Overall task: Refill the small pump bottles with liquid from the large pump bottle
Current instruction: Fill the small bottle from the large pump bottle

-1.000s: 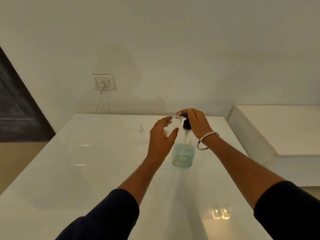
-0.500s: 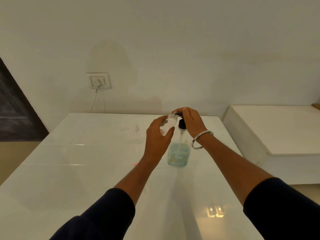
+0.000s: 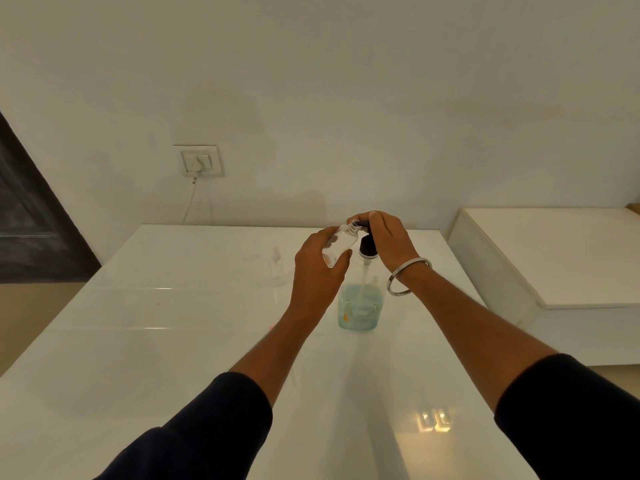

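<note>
**Two hands, two bottles at the pump**

Two bottles are plainly in play. One large pump bottle [image 3: 360, 308] stands upright on the white table [image 3: 173, 341], holding pale blue-green liquid in its lower part, with a black pump head [image 3: 367, 245] on top. One small bottle [image 3: 338, 245], clear and uncapped, is held tilted with its open neck right at the pump's spout.

The left hand [image 3: 317, 277] is curled round the small bottle, thumb on the near side and fingers wrapped behind it, so most of the bottle's lower body is hidden by the hand. The right hand [image 3: 384, 237] lies arched over the top of the pump head, fingers bent down over it; whether it is pressing cannot be told. One metal bangle [image 3: 408, 275] sits on the right wrist, and both forearms end in dark sleeves.

One more faint clear bottle-like shape [image 3: 276, 266] stands farther back on the table to the left, well apart from the hands; it is too washed out to make out in detail.

One wall socket [image 3: 198, 161] with a cable hanging from it is on the wall behind the table. One second white surface [image 3: 554, 258] lies to the right, beside the table, and a dark door [image 3: 31, 230] shows at the left edge.
</note>
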